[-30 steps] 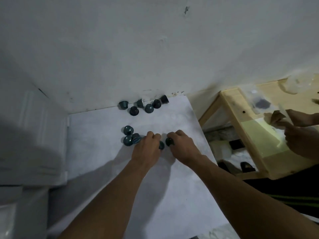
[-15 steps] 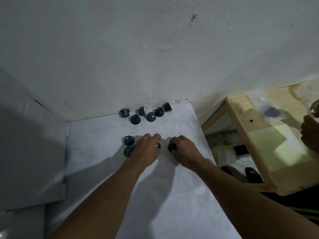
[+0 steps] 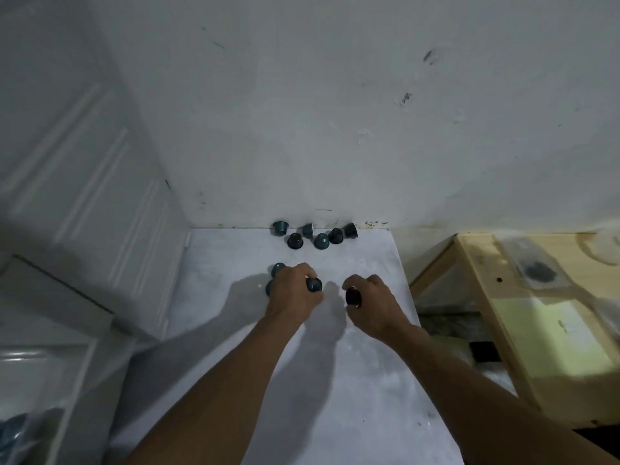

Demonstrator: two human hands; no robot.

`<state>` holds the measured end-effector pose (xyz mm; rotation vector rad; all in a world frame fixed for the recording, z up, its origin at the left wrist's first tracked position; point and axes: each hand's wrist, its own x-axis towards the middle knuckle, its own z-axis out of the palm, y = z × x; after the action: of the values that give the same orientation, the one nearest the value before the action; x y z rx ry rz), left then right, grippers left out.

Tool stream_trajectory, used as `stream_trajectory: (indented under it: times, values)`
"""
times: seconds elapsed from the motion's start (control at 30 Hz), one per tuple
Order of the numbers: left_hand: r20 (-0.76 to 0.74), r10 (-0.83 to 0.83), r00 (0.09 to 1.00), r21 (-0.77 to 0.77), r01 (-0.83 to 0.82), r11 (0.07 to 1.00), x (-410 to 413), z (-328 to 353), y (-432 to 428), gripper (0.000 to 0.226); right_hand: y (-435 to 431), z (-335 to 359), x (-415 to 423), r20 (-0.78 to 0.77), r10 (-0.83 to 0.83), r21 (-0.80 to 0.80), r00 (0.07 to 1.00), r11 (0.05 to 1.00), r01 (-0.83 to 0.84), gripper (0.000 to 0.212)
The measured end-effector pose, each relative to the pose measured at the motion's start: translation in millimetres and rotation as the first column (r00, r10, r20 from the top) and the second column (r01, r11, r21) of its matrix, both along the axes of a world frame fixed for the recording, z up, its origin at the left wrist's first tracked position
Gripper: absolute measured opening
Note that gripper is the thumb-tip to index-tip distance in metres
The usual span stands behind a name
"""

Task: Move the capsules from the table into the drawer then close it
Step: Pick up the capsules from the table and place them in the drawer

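- Step in hand: pick-up, mid-task. Left grip (image 3: pixel 292 293) pinches a teal capsule (image 3: pixel 314 285) at the fingertips. Right grip (image 3: pixel 375 303) pinches a dark capsule (image 3: pixel 354 297).
- Both grips are over mid-bench (image 3: pixel 335 397). Cannot tell whether the capsules are clear of the surface.
- Two more capsules (image 3: pixel 277 268) sit mid-bench, partly hidden behind the left grip.
- Six capsules (image 3: pixel 321 240) cluster at the bench's far edge.
- What looks like the drawer (image 3: pixel 84 380) stands open off the bench's near-left corner, with blurred bluish contents.
- Next move, judged: carry both capsules across to the bench's near-left, clear the drawer rim and let go.
- Eight capsules then remain on the bench. Closing the drawer comes last.
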<state>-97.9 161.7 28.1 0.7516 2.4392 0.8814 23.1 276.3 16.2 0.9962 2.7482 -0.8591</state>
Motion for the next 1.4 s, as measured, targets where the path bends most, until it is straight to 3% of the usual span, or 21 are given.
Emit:
stream_trajectory:
  times: [0.2,0.47,0.67,0.77,0.83,1.0,1.17,1.4]
  values:
    - [-0.065,0.049,0.997,0.082,-0.043,0.996,38,23,-36,0.035,-20,26,36,-0.104,0.070,0.070,0.992,0.996,-0.062,0.020]
    - [-0.098,0.321,0.942,0.179,-0.301,0.937,117,57,-110,0.029,-66,64,91,-0.261,0.208,0.134,0.943,0.975,-0.178,0.019]
    - [-0.140,0.419,0.897,0.180,-0.393,0.902,150,82,-183,0.028,-121,94,90,-0.350,0.322,0.111,0.880,0.947,-0.302,0.034]
    - [-0.176,0.444,0.879,0.181,-0.414,0.892,152,97,-218,0.045,-152,109,74,-0.373,0.404,0.159,0.835,0.915,-0.371,0.035]
    - [-0.217,0.460,0.861,0.180,-0.428,0.886,152,107,-243,0.038,-178,118,64,-0.396,0.443,0.171,0.805,0.896,-0.409,0.029]
    - [-0.309,0.516,0.799,0.204,-0.474,0.857,140,126,-307,0.028,-246,138,36,-0.438,0.502,0.180,0.746,0.862,-0.474,0.039]
    - [-0.360,0.542,0.760,0.202,-0.503,0.840,103,136,-378,0.037,-317,149,1,-0.482,0.540,0.207,0.690,0.836,-0.509,0.033]
    - [-0.393,0.484,0.782,0.160,-0.460,0.873,45,138,-466,0.043,-407,144,-50,-0.507,0.490,0.194,0.709,0.866,-0.460,0.028]
